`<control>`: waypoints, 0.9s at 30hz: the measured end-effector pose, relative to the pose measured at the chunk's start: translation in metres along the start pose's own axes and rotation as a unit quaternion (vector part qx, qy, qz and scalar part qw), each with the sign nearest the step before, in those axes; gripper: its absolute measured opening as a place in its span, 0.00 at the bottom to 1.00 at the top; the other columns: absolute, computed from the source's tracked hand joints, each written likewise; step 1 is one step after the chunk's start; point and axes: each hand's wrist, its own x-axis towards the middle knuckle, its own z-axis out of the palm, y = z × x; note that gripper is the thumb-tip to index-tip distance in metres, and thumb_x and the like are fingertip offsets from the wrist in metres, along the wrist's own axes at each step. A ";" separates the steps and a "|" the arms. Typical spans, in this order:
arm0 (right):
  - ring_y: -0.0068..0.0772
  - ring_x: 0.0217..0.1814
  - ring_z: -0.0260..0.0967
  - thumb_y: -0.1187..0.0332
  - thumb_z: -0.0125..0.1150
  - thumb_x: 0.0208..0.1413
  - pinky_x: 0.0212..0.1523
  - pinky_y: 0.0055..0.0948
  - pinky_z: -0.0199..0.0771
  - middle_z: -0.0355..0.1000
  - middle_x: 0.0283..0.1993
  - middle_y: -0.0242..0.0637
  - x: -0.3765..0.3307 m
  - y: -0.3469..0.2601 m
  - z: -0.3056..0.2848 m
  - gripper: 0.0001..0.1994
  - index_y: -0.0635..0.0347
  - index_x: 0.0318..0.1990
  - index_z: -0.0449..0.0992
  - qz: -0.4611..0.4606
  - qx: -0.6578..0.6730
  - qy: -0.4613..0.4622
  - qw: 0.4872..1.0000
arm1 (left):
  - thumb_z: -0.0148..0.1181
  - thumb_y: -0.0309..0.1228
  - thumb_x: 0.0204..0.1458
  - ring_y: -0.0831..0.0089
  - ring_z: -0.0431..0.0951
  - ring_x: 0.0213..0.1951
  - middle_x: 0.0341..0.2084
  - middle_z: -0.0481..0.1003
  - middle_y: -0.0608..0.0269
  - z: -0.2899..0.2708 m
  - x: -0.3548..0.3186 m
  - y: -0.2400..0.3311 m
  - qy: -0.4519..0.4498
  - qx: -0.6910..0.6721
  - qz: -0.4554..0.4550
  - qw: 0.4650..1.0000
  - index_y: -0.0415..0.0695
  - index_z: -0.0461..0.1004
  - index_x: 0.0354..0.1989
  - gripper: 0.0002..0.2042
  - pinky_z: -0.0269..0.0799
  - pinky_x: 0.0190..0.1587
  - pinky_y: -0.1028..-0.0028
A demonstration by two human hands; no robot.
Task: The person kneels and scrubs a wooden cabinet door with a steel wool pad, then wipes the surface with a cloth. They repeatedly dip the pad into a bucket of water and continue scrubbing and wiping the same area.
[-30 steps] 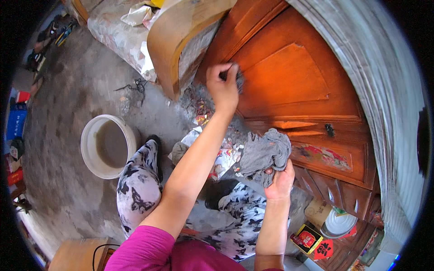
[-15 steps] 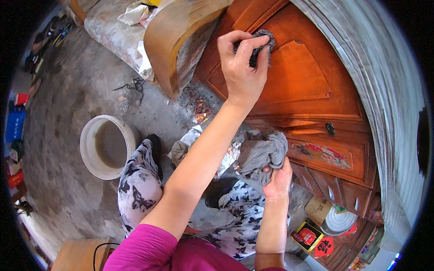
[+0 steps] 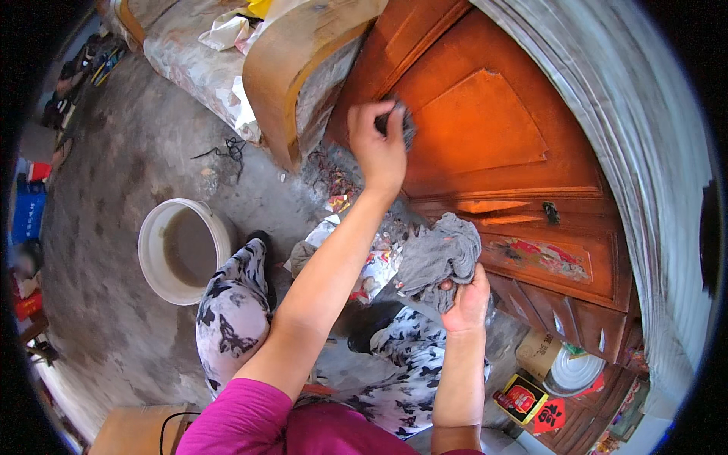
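My left hand (image 3: 377,144) presses a small dark scrubbing pad (image 3: 406,123) against the left edge of a raised panel on a reddish wooden door (image 3: 485,129). My right hand (image 3: 467,302) is lower down, over my patterned trousers, gripping a bunched grey rag (image 3: 438,258). The rag hangs just in front of the door's lower rail. Most of the pad is hidden under my fingers.
A white bucket (image 3: 163,227) of murky water stands on the concrete floor to my left. A curved wooden furniture piece (image 3: 292,57) leans beside the door. Crumpled printed paper (image 3: 371,269) lies by my knees. Small boxes and a round tin (image 3: 572,368) sit at lower right.
My left hand moved up the door with the pad, then came back down and to the left along the panel. My right hand with the rag stayed almost still.
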 end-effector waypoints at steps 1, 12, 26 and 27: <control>0.20 0.30 0.62 0.61 0.42 0.71 0.31 0.22 0.64 0.78 0.42 0.28 -0.001 -0.001 0.000 0.17 0.56 0.51 0.79 -0.003 -0.002 -0.014 1.000 | 0.68 0.21 0.53 0.57 0.75 0.41 0.35 0.74 0.54 0.004 0.011 0.023 -0.003 -0.019 0.014 1.000 0.41 0.77 0.36 0.06 0.71 0.45 0.63; 0.21 0.35 0.66 0.61 0.40 0.73 0.31 0.21 0.65 0.79 0.46 0.29 0.012 0.002 -0.009 0.19 0.58 0.55 0.78 -0.002 -0.004 -0.055 0.999 | 0.71 0.26 0.51 0.55 0.76 0.40 0.35 0.74 0.54 -0.021 -0.030 -0.079 -0.003 0.102 -0.095 0.990 0.41 0.76 0.36 0.09 0.72 0.46 0.61; 0.20 0.36 0.68 0.60 0.40 0.73 0.32 0.20 0.65 0.79 0.50 0.28 0.011 0.005 -0.006 0.20 0.57 0.58 0.77 0.003 -0.015 -0.073 0.997 | 0.71 0.24 0.54 0.71 0.76 0.35 0.31 0.78 0.61 -0.024 -0.044 -0.133 0.047 -0.039 -0.277 0.959 0.39 0.78 0.36 0.06 0.72 0.40 0.72; 0.20 0.36 0.68 0.60 0.40 0.73 0.32 0.20 0.65 0.79 0.50 0.28 0.011 0.005 -0.009 0.20 0.57 0.58 0.77 0.006 -0.009 -0.060 0.998 | 0.71 0.24 0.56 0.74 0.76 0.32 0.31 0.80 0.62 -0.026 -0.047 -0.130 0.017 -0.016 -0.375 0.927 0.38 0.79 0.36 0.06 0.72 0.38 0.73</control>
